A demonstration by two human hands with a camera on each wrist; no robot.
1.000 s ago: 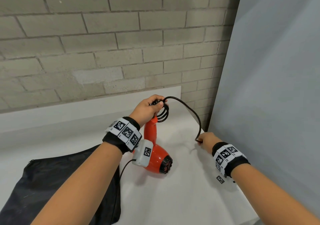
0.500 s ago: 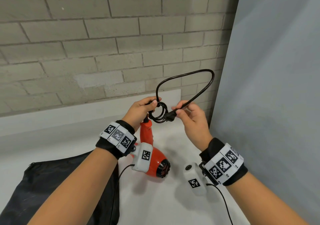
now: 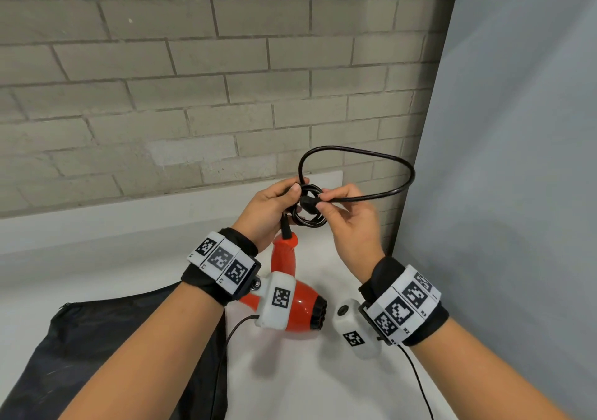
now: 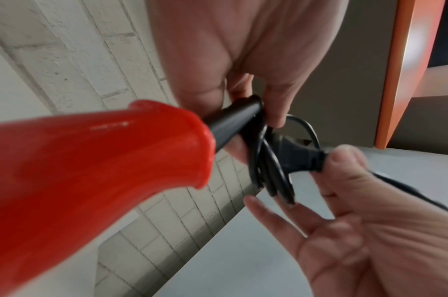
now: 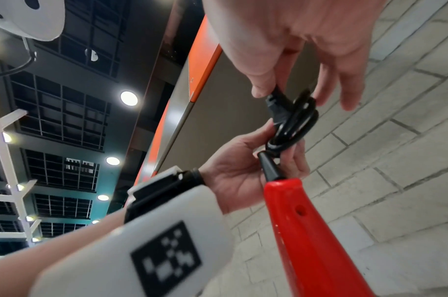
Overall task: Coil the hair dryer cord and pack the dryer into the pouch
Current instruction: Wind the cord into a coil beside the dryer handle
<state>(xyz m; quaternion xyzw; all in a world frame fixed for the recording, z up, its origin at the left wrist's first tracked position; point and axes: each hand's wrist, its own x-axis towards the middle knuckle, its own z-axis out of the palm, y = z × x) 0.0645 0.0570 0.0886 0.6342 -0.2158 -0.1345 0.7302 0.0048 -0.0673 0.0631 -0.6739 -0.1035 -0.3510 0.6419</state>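
While the black pouch (image 3: 106,348) lies flat at the near left of my white table (image 3: 290,381), I see the red hair dryer (image 3: 290,293) hanging just beyond it, nozzle low, handle up. Above it my left hand (image 3: 268,212) pinches the coiled cord (image 3: 308,206) at the handle's end, and my right hand (image 3: 349,216) pinches the plug (image 4: 299,158) against the coil. Farthest, one loose loop arcs before the brick wall (image 3: 161,96).
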